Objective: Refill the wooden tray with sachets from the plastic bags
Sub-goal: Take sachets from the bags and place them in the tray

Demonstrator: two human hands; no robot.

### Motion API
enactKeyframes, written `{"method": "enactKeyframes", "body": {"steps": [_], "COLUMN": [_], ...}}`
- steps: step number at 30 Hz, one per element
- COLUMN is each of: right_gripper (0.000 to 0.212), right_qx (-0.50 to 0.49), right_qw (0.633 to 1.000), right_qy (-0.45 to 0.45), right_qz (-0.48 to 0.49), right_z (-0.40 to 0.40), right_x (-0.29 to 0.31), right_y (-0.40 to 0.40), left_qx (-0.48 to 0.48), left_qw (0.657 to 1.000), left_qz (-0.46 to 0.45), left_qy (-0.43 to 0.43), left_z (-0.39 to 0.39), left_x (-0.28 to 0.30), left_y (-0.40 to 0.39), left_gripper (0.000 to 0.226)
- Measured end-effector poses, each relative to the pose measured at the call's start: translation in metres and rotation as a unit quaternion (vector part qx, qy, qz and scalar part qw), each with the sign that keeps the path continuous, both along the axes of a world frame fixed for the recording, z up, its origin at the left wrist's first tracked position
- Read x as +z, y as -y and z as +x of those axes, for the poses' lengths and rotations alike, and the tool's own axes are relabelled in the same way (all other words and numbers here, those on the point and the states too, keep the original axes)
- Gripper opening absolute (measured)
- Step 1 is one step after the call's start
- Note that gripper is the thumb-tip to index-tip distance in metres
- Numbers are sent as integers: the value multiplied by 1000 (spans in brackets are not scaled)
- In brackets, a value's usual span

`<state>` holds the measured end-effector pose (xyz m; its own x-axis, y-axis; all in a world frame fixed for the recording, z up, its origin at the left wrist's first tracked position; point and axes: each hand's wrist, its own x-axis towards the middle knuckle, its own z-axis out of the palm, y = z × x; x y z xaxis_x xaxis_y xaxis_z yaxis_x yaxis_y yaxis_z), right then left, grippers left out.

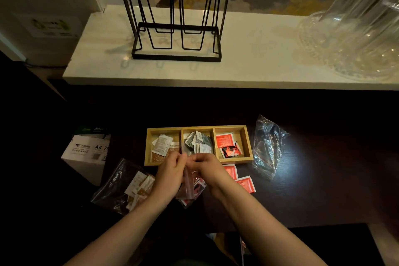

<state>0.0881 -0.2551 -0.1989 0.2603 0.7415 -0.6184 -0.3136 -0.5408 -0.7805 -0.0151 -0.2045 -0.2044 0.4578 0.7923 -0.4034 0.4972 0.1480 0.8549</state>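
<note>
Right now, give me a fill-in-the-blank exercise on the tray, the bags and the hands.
1. The wooden tray has ____ compartments.
2. The red sachets in the tray lie in its ____ compartment.
3. Both the left hand and the right hand pinch the top of a small plastic ____ holding red sachets.
4. The crumpled clear bag lies to the ____ of the tray.

Missing words: three; right; bag; right
</note>
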Motion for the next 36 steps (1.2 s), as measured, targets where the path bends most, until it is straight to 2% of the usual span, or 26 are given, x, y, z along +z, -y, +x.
{"method": "enactKeyframes", "body": {"steps": [4, 7, 13, 16, 20, 22, 29, 36], "right_gripper": [9, 11, 11, 23, 31, 34, 32, 34], "right_qx": [-54, -62, -28, 10, 59, 62, 83, 70], "right_qw": [996, 996, 999, 995, 961, 947, 915, 935], "right_qy": [-73, -63, 39, 84, 263, 308, 388, 344], "right_qz": [-8, -18, 15, 55, 60, 65, 68, 61], "right_z": [0, 0, 0, 1, -7, -11, -15, -7], "right_x": [2, 1, -4, -5, -5, -6, -11, -10], "right_y": [1, 1, 7, 11, 9, 8, 7, 7], "left_qx": [-5, 1, 73, 77, 80, 84, 98, 105], "left_qw": [1000, 999, 985, 983, 987, 988, 986, 982], "left_qz": [16, -17, -126, -140, -120, -110, -114, -126], "left_qy": [-1, 31, 92, 93, 71, 71, 72, 90], "left_z": [-3, -4, -6, -9, -8, -7, -5, -6], "left_x": [-2, -6, -11, -14, -18, -17, -22, -26], "left_y": [1, 2, 0, -6, -10, -11, -11, -12], "left_gripper": [19, 16, 15, 18, 14, 15, 13, 13]}}
